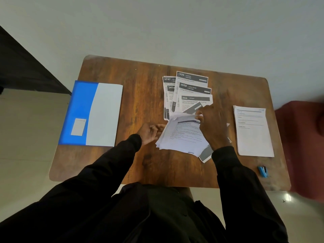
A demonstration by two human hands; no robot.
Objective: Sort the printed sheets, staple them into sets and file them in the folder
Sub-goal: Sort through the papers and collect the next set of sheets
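A loose stack of printed sheets [182,137] lies at the middle of the wooden table [140,95]. My left hand [151,133] grips the stack's left edge. My right hand [213,125] pinches the top sheet at its upper corner, which curls upward. Behind the stack, several sheets with dark numbered headers [188,92] are fanned out face up. A separate neat pile of sheets [253,132] lies at the right. The blue and white folder [94,114] lies closed at the left. A small blue stapler [262,171] sits near the front right corner.
The table stands against a pale wall. A dark red seat or cushion [301,146] is just past the table's right edge. A dark piece of furniture [26,67] is at the far left. Bare wood shows between the folder and the papers.
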